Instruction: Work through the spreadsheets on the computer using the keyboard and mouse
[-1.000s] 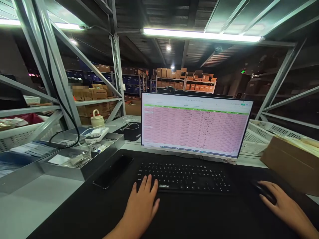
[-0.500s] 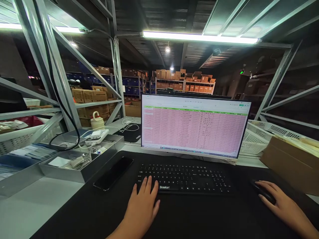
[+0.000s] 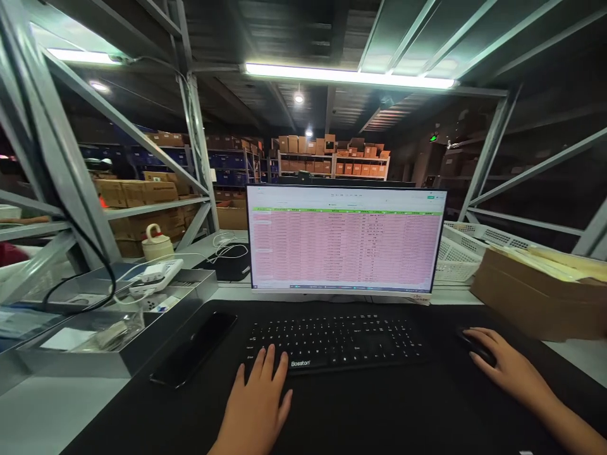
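My left hand (image 3: 258, 395) lies flat on the black desk mat (image 3: 360, 411), its spread fingertips touching the lower left keys of a black keyboard (image 3: 334, 340). My right hand (image 3: 505, 363) rests over a black mouse (image 3: 474, 346) at the right of the keyboard and cups it. Behind the keyboard stands a monitor (image 3: 344, 239) showing a pink table with a green header row.
A dark phone (image 3: 192, 349) lies left of the keyboard. A grey metal tray (image 3: 142, 344) with small items and a white device sits further left. A brown cardboard box (image 3: 535, 294) and white mesh baskets (image 3: 458, 259) stand at right. Metal rack struts frame the desk.
The view has shifted to the right, so everything sits further left in the picture. Both hands keep their places on the keyboard and the mouse.
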